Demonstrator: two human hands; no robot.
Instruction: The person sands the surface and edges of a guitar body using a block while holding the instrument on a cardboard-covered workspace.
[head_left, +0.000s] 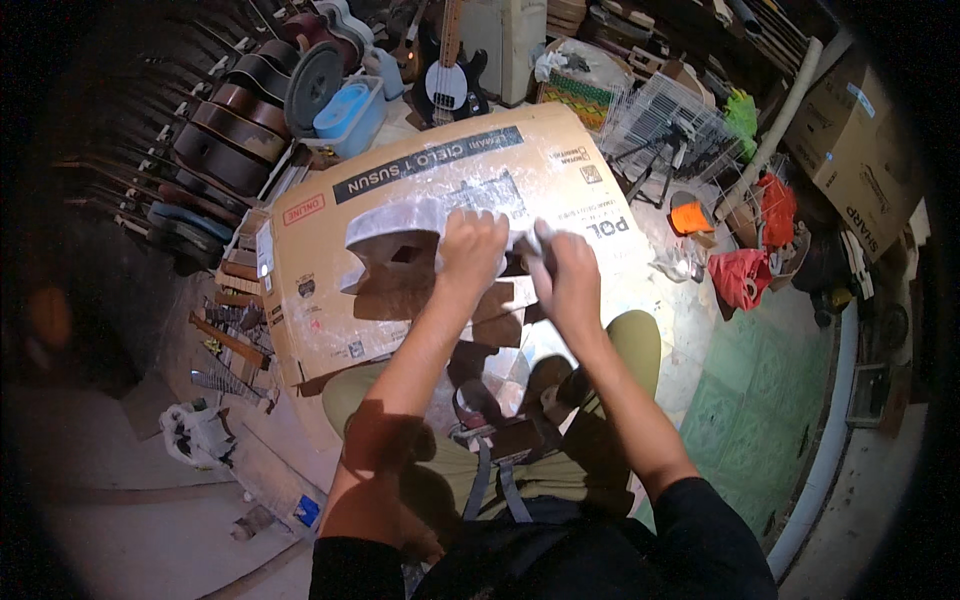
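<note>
A pale, dusty, curved piece with a cutout lies raised over a large cardboard sheet, its shadow below it. My left hand is closed over the piece's right portion, knuckles up. Beside it, my right hand is closed at the right end of the piece, pinching something pale and small that I cannot make out clearly. Pale dust covers parts of the cardboard around the piece.
Guitars stand in rows at left; a bass guitar and blue tubs are behind. Right are a wire rack, red bags and large boxes. Wooden parts lie at lower left.
</note>
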